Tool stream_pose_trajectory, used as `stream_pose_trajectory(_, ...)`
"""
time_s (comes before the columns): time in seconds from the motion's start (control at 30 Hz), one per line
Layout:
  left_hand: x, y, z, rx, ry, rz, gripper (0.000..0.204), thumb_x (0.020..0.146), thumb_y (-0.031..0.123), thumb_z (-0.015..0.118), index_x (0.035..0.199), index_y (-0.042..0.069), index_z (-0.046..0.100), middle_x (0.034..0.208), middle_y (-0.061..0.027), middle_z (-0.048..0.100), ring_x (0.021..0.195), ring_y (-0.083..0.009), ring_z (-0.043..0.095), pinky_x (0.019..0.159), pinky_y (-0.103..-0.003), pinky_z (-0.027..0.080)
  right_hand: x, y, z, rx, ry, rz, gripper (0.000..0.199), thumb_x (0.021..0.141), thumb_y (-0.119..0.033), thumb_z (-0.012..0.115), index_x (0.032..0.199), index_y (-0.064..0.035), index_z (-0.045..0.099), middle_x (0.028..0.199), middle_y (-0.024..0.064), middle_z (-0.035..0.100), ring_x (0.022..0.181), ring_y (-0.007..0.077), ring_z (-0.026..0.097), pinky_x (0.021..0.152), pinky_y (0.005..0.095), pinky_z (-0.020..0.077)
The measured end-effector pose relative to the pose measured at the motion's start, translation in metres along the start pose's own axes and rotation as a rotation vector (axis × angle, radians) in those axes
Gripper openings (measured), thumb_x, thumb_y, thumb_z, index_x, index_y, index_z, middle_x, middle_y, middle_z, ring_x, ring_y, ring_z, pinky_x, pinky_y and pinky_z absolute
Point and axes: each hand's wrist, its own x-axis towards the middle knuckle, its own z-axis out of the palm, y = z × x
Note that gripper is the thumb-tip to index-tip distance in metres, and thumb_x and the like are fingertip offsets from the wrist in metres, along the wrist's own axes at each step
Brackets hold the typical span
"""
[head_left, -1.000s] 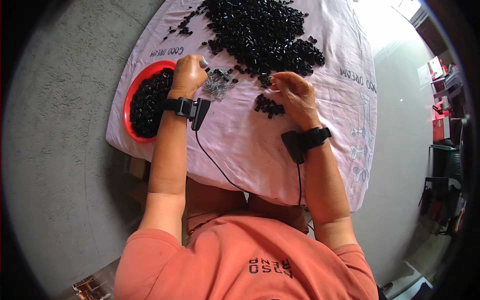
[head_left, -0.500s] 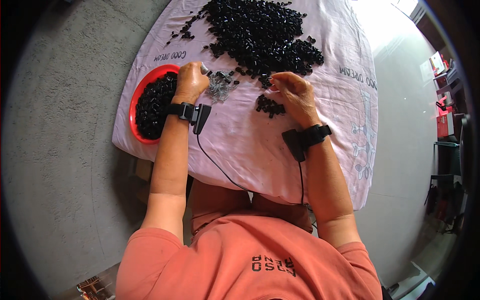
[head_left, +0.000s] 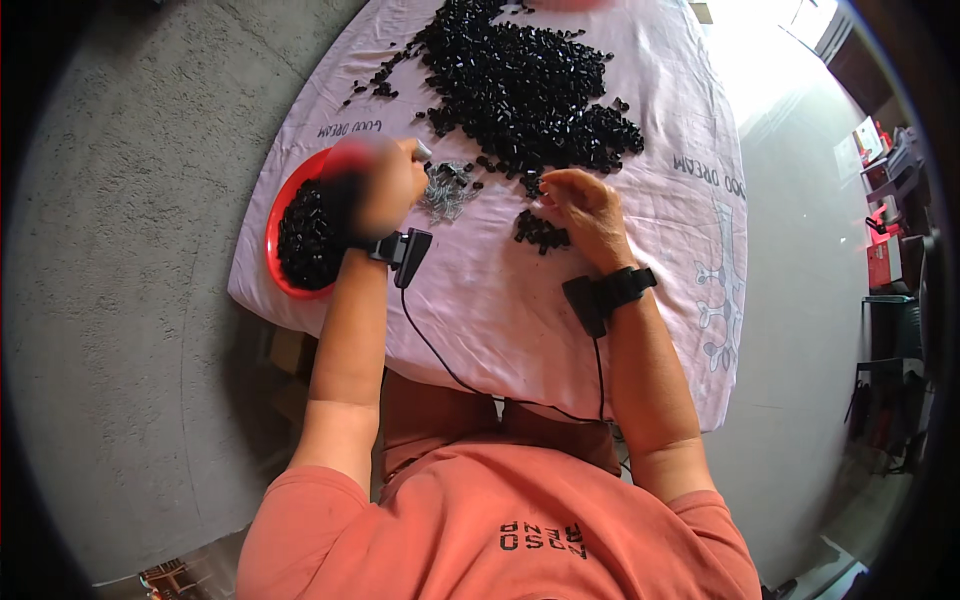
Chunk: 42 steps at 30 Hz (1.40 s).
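My left hand (head_left: 398, 190) hovers at the right rim of a red bowl (head_left: 273, 262) filled with small black plastic pieces (head_left: 305, 240). Part of this hand is blurred; its fingers look curled, with something whitish on one fingertip. Just right of it lies a small heap of thin silvery metal pins (head_left: 445, 195), with some black pieces at its edge. My right hand (head_left: 590, 212) is closed in a pinch above the cloth. What its fingertips hold, if anything, is too small to name. A small cluster of black pieces (head_left: 540, 232) lies beside its fingers.
A large heap of black pieces (head_left: 520, 90) covers the far middle of the table, with strays to its left. A pink printed cloth (head_left: 480, 310) covers the table. Wrist-strapped black devices trail cables (head_left: 440, 350) toward me. A blurred reddish thing (head_left: 570, 3) shows at the top edge.
The view has shifted slightly. My left hand remains between the bowl and the pins, while my right stays pinched near the small cluster. A reddish blur has appeared at the top edge.
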Motion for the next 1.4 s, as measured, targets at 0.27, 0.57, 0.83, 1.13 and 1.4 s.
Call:
stream_pose_trajectory(0.27,0.012,0.014,0.014,0.072,-0.083,-0.057,0.024,0.076,0.003,0.058,0.094,0.008,0.075,0.088,-0.0201,0.072,0.087,-0.0377,0.07,0.081,-0.043,0.055,-0.003,-0.01,-0.001,-0.246,-0.053,-0.083,0.023,0.084,-0.005,0.075,0.108,-0.0077,0.073,0.095,0.0079,0.076,0.085,0.016,0.07,0.08,0.0302,0.0544)
stream_pose_trajectory(0.57,0.013,0.056,0.04,-0.103,-0.027,0.149,0.02,0.082,0.003,0.057,0.097,0.006,0.071,0.09,-0.0173,0.072,0.087,-0.037,0.069,0.078,-0.044,0.055,-0.003,0.0,-0.001,-0.135,-0.085,-0.008,0.026,0.089,-0.001,0.073,0.114,-0.0056,0.071,0.107,0.003,0.073,0.098,0.0097,0.065,0.087,0.0257,0.0516)
stream_pose_trajectory(0.83,-0.006,0.091,0.043,-0.275,0.078,0.209,0.018,0.085,0.001,0.059,0.099,0.003,0.069,0.095,-0.0183,0.07,0.091,-0.0393,0.067,0.079,-0.043,0.054,-0.003,0.0,-0.003,-0.261,-0.074,-0.16,0.027,0.087,-0.002,0.073,0.114,-0.0066,0.071,0.114,0.0058,0.072,0.1,0.0133,0.067,0.086,0.0284,0.0527)
stream_pose_trajectory(1.13,-0.026,0.096,0.049,-0.526,0.197,0.039,0.019,0.09,-0.002,0.059,0.104,0.001,0.071,0.087,-0.0121,0.073,0.079,-0.0199,0.072,0.071,-0.033,0.056,0.0,-0.005,0.002,0.02,0.131,0.036,0.014,0.094,-0.001,0.063,0.107,-0.0026,0.07,0.089,0.0022,0.07,0.078,0.0073,0.064,0.069,0.023,0.0526)
stream_pose_trajectory(1.4,-0.035,0.084,0.052,-0.654,0.104,-0.022,0.016,0.09,0.001,0.064,0.105,0.001,0.07,0.087,-0.009,0.074,0.076,-0.0143,0.07,0.07,-0.03,0.055,-0.004,-0.011,0.002,-0.17,0.031,0.116,0.011,0.089,-0.004,0.07,0.1,-0.0031,0.071,0.081,0.0022,0.071,0.069,0.0099,0.066,0.063,0.025,0.0522)
